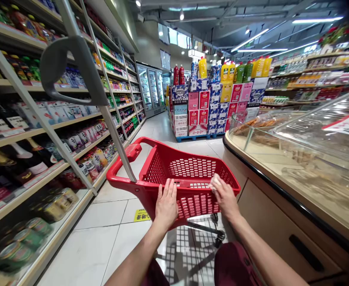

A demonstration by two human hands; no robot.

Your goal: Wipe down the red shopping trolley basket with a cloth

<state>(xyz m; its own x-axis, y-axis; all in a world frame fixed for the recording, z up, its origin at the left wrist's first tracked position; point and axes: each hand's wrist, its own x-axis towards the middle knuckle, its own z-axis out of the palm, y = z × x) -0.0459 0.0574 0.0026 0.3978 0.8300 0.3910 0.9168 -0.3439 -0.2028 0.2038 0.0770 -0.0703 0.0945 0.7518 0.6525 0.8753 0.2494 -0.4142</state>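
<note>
A red plastic shopping basket on wheels (150, 169) stands on the tiled aisle floor in front of me. Its long grey pull handle (73, 67) rises toward the upper left. My left hand (166, 203) lies flat against the basket's near rim, fingers stretched out and together. My right hand (224, 195) rests on the rim further right, fingers closed on a small whitish cloth or paper (214, 181). The inside of the basket looks bare as far as I can see.
Shelves of bottles, cans and packets (28, 131) run along the left. A glass-topped food counter (296, 159) curves along the right. Ahead stands a pallet stack of boxes and drink bottles (213, 107), with fridges (150, 87) behind. A yellow floor sticker (142, 215) lies below the basket.
</note>
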